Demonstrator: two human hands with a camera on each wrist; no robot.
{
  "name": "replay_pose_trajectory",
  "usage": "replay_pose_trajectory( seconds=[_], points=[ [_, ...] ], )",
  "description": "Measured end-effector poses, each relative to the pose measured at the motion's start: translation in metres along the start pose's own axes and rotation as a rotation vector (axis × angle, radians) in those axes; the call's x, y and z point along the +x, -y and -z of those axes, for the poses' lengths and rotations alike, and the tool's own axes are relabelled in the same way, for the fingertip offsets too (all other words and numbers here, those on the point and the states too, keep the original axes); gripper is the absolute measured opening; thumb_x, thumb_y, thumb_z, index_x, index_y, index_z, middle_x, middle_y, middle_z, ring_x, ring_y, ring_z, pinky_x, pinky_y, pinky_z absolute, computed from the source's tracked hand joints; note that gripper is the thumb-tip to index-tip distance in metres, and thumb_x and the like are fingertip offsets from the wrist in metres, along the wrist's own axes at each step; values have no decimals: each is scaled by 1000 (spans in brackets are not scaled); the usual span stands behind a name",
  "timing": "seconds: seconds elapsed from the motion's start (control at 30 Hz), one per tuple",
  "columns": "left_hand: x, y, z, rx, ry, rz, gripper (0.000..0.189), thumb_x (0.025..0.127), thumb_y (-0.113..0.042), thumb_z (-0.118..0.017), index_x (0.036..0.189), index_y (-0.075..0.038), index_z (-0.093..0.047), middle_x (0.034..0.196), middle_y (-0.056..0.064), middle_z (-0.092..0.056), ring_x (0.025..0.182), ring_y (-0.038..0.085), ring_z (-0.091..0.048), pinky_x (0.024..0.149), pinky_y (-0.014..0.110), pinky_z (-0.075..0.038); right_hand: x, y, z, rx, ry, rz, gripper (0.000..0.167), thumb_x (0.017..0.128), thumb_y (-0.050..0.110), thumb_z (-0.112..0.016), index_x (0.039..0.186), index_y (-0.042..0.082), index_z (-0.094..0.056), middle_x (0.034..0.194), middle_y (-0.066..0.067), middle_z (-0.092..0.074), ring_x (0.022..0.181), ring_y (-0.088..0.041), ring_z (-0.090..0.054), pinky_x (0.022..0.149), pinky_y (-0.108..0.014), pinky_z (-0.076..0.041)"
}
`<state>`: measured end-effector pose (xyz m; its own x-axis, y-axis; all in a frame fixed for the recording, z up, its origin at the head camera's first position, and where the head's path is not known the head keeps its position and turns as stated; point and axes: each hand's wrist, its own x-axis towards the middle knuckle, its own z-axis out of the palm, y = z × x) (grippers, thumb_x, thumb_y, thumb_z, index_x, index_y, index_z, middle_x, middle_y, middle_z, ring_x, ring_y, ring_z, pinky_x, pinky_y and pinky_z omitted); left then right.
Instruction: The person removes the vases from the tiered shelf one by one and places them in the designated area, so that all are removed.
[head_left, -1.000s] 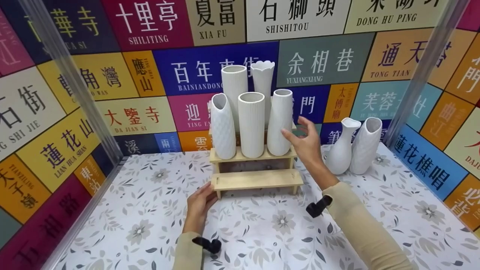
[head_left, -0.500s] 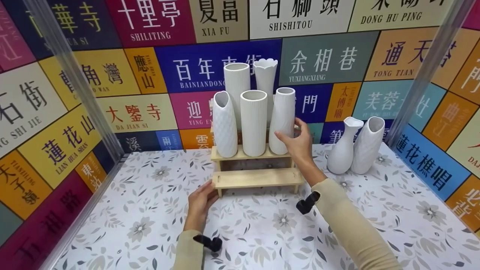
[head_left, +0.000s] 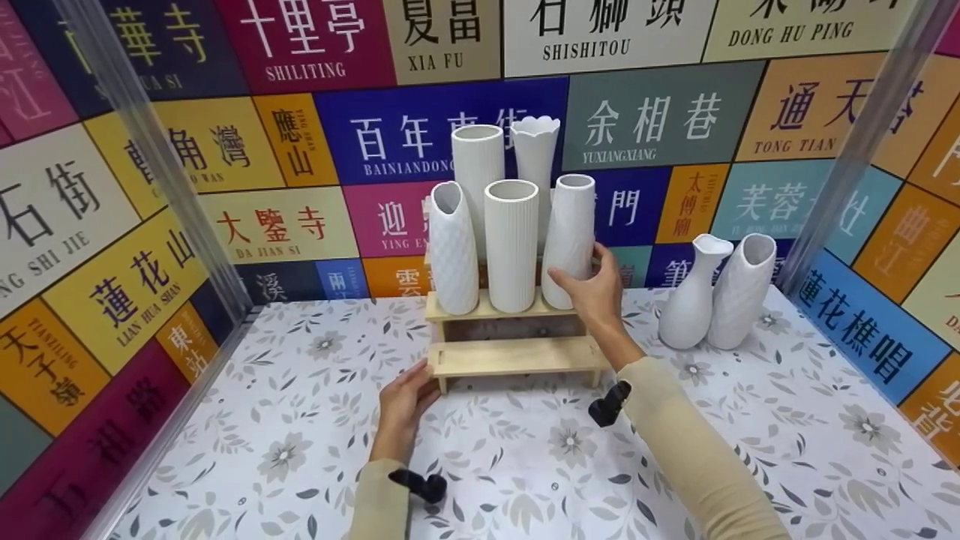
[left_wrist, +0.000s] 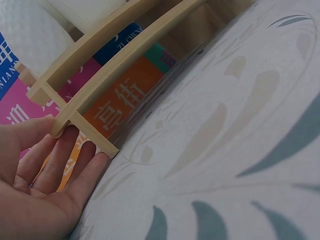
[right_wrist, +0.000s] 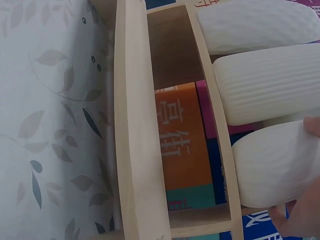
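A tiered wooden stand (head_left: 517, 356) bears several white vases. On its middle step are a slant-mouthed vase (head_left: 454, 251), a ribbed cylinder vase (head_left: 511, 244) and a tapered vase (head_left: 572, 217). My right hand (head_left: 596, 289) grips the tapered vase low down, thumb in front and fingers round its right side; the vase stands upright, its base on the step. With my left hand (head_left: 405, 397) I pinch the left end of the lowest step; the left wrist view shows the thumb (left_wrist: 37, 131) at the board's end and fingers under it and against the leg.
Behind on the top tier stand a tall ribbed vase (head_left: 478, 150) and a scallop-rimmed vase (head_left: 535, 150). To the right on the flowered tabletop (head_left: 300, 450) are a narrow-necked vase (head_left: 688, 300) and another slant-mouthed textured vase (head_left: 742, 296). A sign-covered wall (head_left: 660, 112) rises behind.
My right hand has moved left from beside the tapered vase and closed round it. The left hand keeps its hold on the stand. The view has shifted slightly.
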<state>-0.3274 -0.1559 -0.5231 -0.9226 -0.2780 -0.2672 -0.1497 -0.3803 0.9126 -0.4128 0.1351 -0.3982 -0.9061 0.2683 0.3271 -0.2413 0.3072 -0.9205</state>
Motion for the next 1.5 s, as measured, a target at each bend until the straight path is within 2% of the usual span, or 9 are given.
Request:
replay_pose_trajectory(
  seconds=[0.13,0.27,0.47,0.57,0.7,0.9,1.2,1.5],
  points=[
    [-1,0,-1,5,-5,10,46,93,-15,-71,137,-5,-60,137,20,-62,111,27,-69,99,39,-58,-2,-3,1,17,-42,49,85,77,31,-87,147,10,-43,145,-13,-51,128,-31,-54,107,-48,-50],
    [-1,0,-1,1,-6,-1,45,93,-15,-71,136,-4,-60,133,20,-65,104,24,-71,98,38,-59,-7,-5,4,38,-71,84,82,75,30,-89,143,10,-47,141,-13,-53,123,-30,-57,103,-47,-53],
    [1,1,-1,-1,-9,-18,45,93,-16,-71,135,-4,-61,126,18,-69,98,21,-72,96,37,-60,-19,-2,13,63,-54,33,82,75,31,-89,144,15,-47,142,-9,-54,125,-26,-56,102,-46,-54],
    [2,1,0,0,-8,-12,45,94,-16,-71,136,-4,-61,127,19,-68,100,22,-72,96,37,-60,-26,-2,19,86,-40,3,83,76,31,-89,145,17,-46,143,-7,-53,125,-25,-55,103,-45,-53],
    [2,1,0,-5,-4,-6,46,94,-16,-71,137,-3,-59,132,21,-66,102,23,-72,98,38,-59,-34,-5,28,114,-44,5,82,77,27,-88,145,16,-45,144,-9,-53,129,-25,-54,106,-46,-51],
    [2,1,-1,-22,-2,-2,46,93,-14,-71,136,-3,-60,130,20,-66,99,22,-72,97,38,-60,-45,-12,43,87,-101,53,83,75,22,-89,145,9,-46,142,-14,-54,128,-29,-55,107,-45,-52],
    [0,0,0,-20,-5,1,45,93,-14,-71,135,-4,-61,129,20,-67,100,23,-72,96,38,-60,-55,-30,69,30,-167,131,81,76,22,-88,144,10,-47,144,-11,-53,125,-29,-56,108,-48,-50],
    [1,2,0,-20,14,-3,45,94,-14,-70,137,-3,-60,133,20,-65,104,22,-70,100,39,-58,-52,-46,102,17,-204,71,83,78,25,-87,147,13,-43,150,-7,-49,133,-29,-52,113,-49,-47]
  ],
)
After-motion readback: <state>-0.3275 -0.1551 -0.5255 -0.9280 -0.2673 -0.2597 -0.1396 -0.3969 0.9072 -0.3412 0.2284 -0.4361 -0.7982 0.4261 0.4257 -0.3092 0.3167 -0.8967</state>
